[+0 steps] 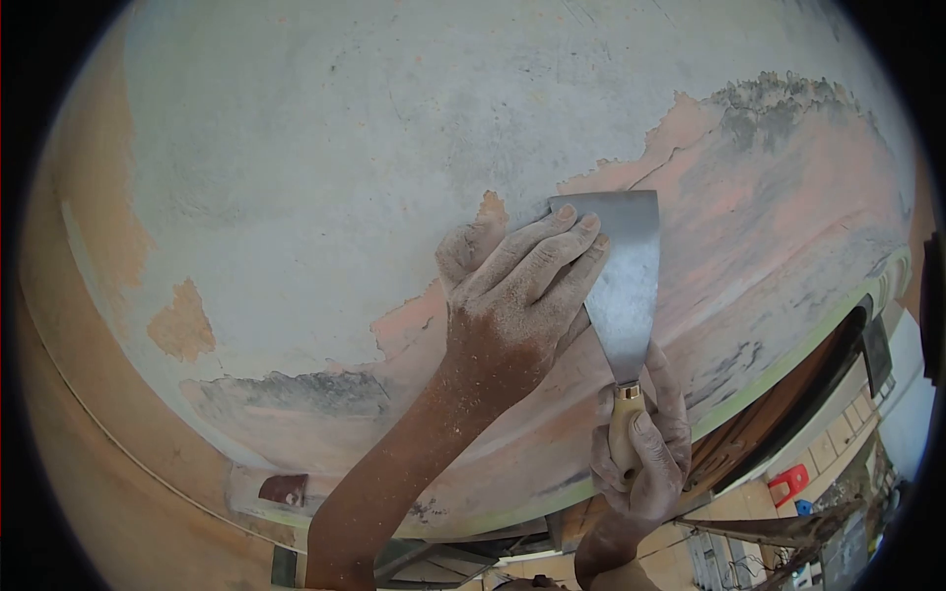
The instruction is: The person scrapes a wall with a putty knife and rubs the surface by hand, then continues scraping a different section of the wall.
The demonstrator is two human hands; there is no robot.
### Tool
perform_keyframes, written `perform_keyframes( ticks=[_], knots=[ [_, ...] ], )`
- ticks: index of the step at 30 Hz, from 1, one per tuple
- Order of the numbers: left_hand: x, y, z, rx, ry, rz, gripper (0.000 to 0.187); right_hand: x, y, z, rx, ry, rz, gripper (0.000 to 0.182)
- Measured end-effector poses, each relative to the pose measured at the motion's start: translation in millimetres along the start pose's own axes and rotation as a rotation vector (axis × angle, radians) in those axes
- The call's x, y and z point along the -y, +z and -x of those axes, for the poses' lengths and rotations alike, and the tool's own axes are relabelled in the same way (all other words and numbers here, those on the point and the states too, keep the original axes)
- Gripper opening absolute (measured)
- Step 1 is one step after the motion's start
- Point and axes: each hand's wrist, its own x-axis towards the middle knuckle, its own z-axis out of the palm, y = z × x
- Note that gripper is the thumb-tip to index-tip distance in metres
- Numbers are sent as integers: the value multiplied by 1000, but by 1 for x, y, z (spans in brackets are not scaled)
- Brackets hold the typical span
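Observation:
A scraper with a wide metal blade (628, 271) and a pale handle stands upright against a wall with peeling paint (345, 148). My right hand (645, 458), dusty, is wrapped round the handle below the blade. My left hand (527, 276), coated in white dust, lies with its fingers stretched out over the left side of the blade, fingertips on the metal near its upper edge. The thumb of that hand points up at the left, beside a small bare patch (492, 206). Around the blade the wall shows pink and grey exposed areas (739, 187).
Below the wall's curved, pale green edge (759, 389) are a brown wooden surface (764, 424) and a tiled floor (838, 433). A red stool (788, 485) stands at the lower right. A thin cable (108, 433) runs along the orange-brown surface at the left.

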Motion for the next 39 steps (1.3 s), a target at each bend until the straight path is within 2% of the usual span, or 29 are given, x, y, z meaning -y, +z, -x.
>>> perform_keyframes(
  ticks=[4,14,16,19,22,25,28,37,39],
  knots=[
    [-4,4,0,-14,-57,20,30,5,-8,-9,37,-4,8,54],
    [-5,7,0,-15,-32,3,31,-2,-21,-7,121,-41,50,57],
    [-2,3,-6,20,-12,-46,30,2,-10,-10,77,-43,29,53],
    [-10,9,4,-12,-82,9,30,2,-13,-4,36,-43,52,51],
    [-5,4,-2,18,-44,-18,31,3,-6,-10,36,-69,66,51],
    [-7,8,-2,-37,-68,-4,30,4,-8,-6,30,-94,119,50],
    [-10,9,1,-4,-97,44,30,4,-9,-8,31,-90,120,51],
    [-1,9,-12,-28,-10,4,29,7,-4,-13,22,-100,177,48],
    [-9,15,-2,-53,-60,46,28,9,-5,-9,14,-87,209,48]
  ],
)
